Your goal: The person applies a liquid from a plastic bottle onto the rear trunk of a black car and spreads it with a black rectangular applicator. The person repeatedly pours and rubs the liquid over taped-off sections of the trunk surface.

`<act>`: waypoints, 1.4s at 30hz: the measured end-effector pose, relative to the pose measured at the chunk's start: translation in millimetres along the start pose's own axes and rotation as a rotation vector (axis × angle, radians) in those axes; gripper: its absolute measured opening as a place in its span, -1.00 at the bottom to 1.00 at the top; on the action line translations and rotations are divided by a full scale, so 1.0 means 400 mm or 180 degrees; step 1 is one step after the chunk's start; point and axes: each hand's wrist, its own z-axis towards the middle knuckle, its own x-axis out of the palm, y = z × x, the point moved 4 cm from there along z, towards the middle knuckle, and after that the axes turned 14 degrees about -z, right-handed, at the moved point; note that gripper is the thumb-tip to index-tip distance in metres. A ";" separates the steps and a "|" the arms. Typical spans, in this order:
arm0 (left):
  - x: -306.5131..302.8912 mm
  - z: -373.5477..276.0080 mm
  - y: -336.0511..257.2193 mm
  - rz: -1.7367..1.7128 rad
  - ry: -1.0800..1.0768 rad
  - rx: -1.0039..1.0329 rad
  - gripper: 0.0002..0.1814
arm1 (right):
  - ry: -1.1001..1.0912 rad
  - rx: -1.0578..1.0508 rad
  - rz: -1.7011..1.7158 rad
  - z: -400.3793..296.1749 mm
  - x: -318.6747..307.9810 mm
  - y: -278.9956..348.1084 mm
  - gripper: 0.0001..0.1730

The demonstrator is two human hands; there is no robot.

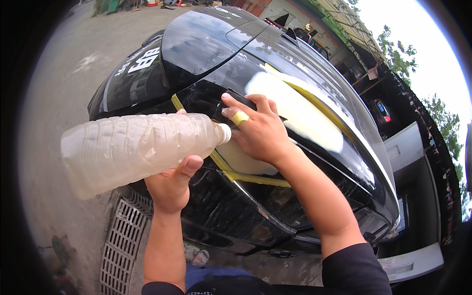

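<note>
My left hand (pixel 175 180) grips a large clear plastic bottle (pixel 140 147) of cloudy liquid, tilted on its side, its white cap (pixel 224 133) pointing right at the car. With yellow tape round one finger, my right hand (pixel 258 125) presses a dark flat pad (pixel 239 99) on the rear side of a black car (pixel 206 40). Pale filler (pixel 298 110) covers a long patch on the upper panel, and a second filler patch (pixel 245 158) lies beneath my right wrist. Yellow masking tape (pixel 258 180) edges the lower patch; another yellow tape strip (pixel 313 99) runs along the upper one.
A slotted metal drain grate (pixel 123 236) lies in the concrete ground (pixel 73 84) at lower left. Light-coloured loose panels (pixel 405 147) stand at the right, near a shaded shed with another car (pixel 381 110). Assorted items lie beyond the black car.
</note>
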 end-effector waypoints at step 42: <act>-0.064 -0.001 -0.016 -0.0127 -0.0264 0.0173 -0.24 | -0.0401 -0.0130 -0.0266 0.048 0.020 0.072 -0.67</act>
